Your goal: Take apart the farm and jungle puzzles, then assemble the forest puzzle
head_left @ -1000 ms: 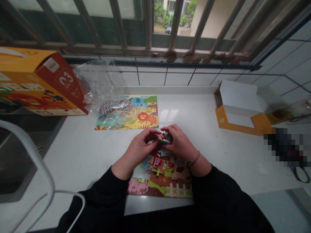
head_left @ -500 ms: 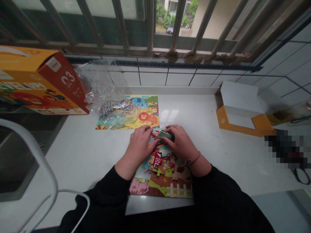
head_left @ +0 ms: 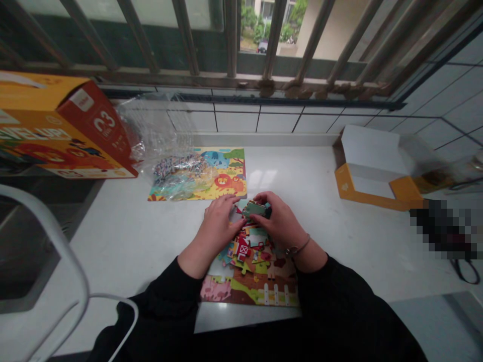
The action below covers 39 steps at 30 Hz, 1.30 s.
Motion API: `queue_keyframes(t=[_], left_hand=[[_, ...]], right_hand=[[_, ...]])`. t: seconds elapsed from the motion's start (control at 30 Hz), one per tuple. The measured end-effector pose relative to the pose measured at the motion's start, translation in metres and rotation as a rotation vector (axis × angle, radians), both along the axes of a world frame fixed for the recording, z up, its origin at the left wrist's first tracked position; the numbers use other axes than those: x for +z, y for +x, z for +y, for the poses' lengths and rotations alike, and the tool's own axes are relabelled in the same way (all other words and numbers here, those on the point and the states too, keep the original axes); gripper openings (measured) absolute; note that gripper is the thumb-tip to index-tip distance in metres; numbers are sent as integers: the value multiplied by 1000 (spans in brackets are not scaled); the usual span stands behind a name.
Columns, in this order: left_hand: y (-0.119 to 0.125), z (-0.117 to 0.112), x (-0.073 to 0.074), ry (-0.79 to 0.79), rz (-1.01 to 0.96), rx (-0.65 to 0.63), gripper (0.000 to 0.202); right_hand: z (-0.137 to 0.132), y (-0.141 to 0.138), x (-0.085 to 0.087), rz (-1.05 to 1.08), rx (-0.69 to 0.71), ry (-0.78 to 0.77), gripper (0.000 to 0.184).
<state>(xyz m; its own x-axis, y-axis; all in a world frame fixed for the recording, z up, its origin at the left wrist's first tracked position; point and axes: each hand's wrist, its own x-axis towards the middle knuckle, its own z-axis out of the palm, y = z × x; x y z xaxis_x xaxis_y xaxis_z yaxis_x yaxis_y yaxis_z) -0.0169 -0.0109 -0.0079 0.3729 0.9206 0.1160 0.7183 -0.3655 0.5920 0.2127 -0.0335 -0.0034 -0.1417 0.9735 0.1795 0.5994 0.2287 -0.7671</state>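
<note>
My right hand [head_left: 279, 216] is closed on a small stack of puzzle pieces [head_left: 255, 208], pinched between thumb and fingers with grey-green faces showing. Close on its left, my left hand [head_left: 220, 221] curls around more puzzle pieces, its thumb near the stack; its grip is partly hidden. Below both hands lies a partly joined farm jigsaw puzzle [head_left: 264, 286] with a pink pig, brown ground and white fence. Loose pieces, one bearing a red barn [head_left: 242, 249], rest on its upper part.
A joined animal puzzle [head_left: 230, 183] lies behind, partly under a clear plastic bag [head_left: 162, 130]. An orange box [head_left: 94, 125] stands at left beside the sink [head_left: 37, 251]. An open orange-and-white box [head_left: 373, 193] sits at right. A white curved tube [head_left: 71, 251] crosses the left foreground.
The stack in my right hand has tilted, so more of its grey-green face shows. My left hand has barely shifted; the puzzles on the counter look the same.
</note>
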Motion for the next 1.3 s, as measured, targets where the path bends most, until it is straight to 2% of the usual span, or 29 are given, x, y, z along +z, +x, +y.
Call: queue_keyframes(t=[0.07,0.13,0.33,0.5,0.67,0.8,0.9,1.0,1.07,1.17,1.3], left_hand=[[0,1,-2,6,11,25,63],[-1,1,-3,16,32,31,59],[1,0,0,13,21,30,46],[2,-1,2,-35,3,21,40],[3,-2,2,-38,17,8,49],[1,-5,8,-9,-8,-36,55],[0,-10,16,7,-29,-84,56],[2,-18,20,-14,28,-204,75],[6,-22,20,-35,102,-300,87],[10,-26,16,-57,150,-351,75],[10,-24,11,-80,91,-295,53]], right_hand=[[-1,0,2,70,2,-48,44],[-2,-1,4,77,29,-90,44],[-1,-4,1,-74,61,9,21],[-2,-6,-4,-140,106,36,29],[-2,-6,-4,-146,107,19,29],[-3,-5,4,29,53,15,29],[-3,2,12,191,-68,26,24],[-1,13,15,347,-198,-7,36],[0,20,15,431,-222,-73,46],[1,24,12,487,-161,-151,50],[-2,21,12,548,19,-277,47]])
